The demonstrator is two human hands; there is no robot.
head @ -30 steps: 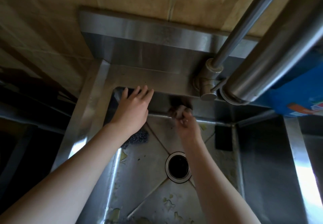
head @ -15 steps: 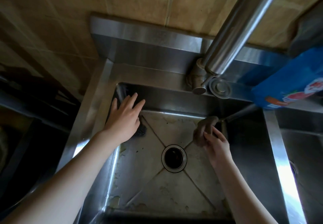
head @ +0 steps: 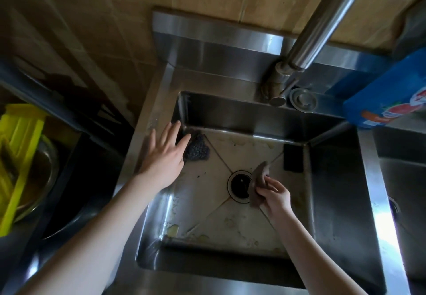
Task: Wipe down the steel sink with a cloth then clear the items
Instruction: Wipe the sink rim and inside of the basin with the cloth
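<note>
Your left hand (head: 164,156) was stretched out flat and released, fingers spread, over the left rim of the steel sink (head: 147,131), with its fingertips above the dark scouring pad (head: 198,149) in the basin's far-left corner. Your right hand (head: 275,196) was down in the basin, fingers curled and grasping the brown cloth (head: 257,179) at the right edge of the drain (head: 239,185). There was one cloth, one scouring pad, one black block (head: 293,157) in the far-right corner, one tap (head: 322,18) and one blue packet (head: 387,92).

The left hand (head: 164,156) covers the near edge of the dark scrubber (head: 197,149). The cloth (head: 259,185) hides the right rim of the drain (head: 238,184). The blue packet (head: 387,96) and the tap pipe (head: 322,18) run out of frame, and the packet's print is too blurred to read.
</note>
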